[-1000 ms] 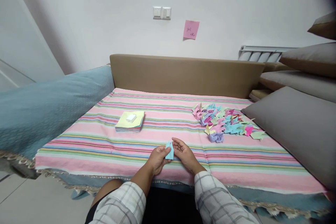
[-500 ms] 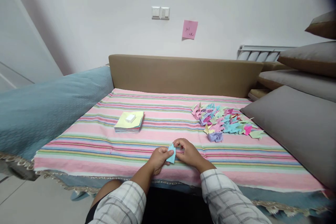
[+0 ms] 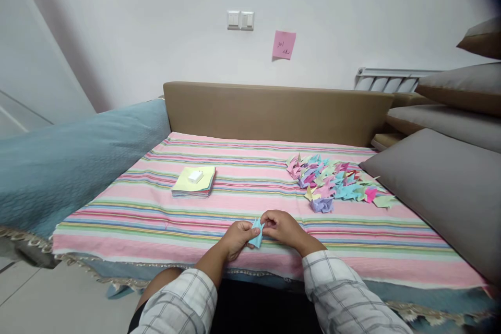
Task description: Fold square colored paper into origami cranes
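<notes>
Low at centre, I see creased blue paper (image 3: 256,237) tapering forward, its long axis running near to far, pinched in the left hand (image 3: 237,237), the right hand (image 3: 282,228) at its right edge, grip unclear, above the striped fabric cover (image 3: 246,180).

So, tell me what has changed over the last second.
The small folded light-blue paper has shifted slightly nearer and rightward, its top now more pointed. The right hand, more open before, has curled its fingers in, apparently pinching the paper's right edge. The left hand keeps its pinch. The yellow-topped square paper stack and the heap of multicoloured folded paper stayed put.
</notes>
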The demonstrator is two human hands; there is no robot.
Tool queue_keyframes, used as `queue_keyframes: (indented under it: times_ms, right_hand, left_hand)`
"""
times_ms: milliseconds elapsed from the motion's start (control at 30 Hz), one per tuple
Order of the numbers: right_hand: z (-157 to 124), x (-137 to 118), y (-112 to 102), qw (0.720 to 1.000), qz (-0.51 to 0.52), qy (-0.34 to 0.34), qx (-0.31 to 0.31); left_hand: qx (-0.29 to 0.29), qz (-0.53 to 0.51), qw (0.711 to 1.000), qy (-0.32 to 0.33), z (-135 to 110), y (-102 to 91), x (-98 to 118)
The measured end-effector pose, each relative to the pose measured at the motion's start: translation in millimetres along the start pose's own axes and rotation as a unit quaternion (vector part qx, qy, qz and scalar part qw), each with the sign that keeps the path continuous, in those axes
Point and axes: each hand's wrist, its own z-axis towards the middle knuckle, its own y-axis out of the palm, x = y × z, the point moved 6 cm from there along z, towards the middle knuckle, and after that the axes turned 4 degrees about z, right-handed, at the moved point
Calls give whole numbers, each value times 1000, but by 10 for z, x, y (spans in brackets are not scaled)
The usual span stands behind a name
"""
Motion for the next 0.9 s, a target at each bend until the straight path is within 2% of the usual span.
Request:
queue_keyframes:
  times_ms: [100, 333, 533, 700, 900]
  right_hand:
    - [14, -5, 5, 1000, -20, -4, -2]
    - [-8, -100, 14, 991, -113, -74, 18]
    - [-89, -89, 89, 985, -132, -73, 82]
    - [-144, -100, 142, 988, -89, -46, 116]
    - [-181, -37, 168, 990, 35, 4, 139]
  left_hand:
    - [6, 2, 1000, 1, 2, -6, -6]
    - [7, -24, 1000, 6, -20, 11, 27]
    - [26, -65, 998, 0, -47, 16, 45]
    - [51, -103, 993, 3, -43, -18, 15]
    - [54, -123, 991, 14, -32, -40, -6]
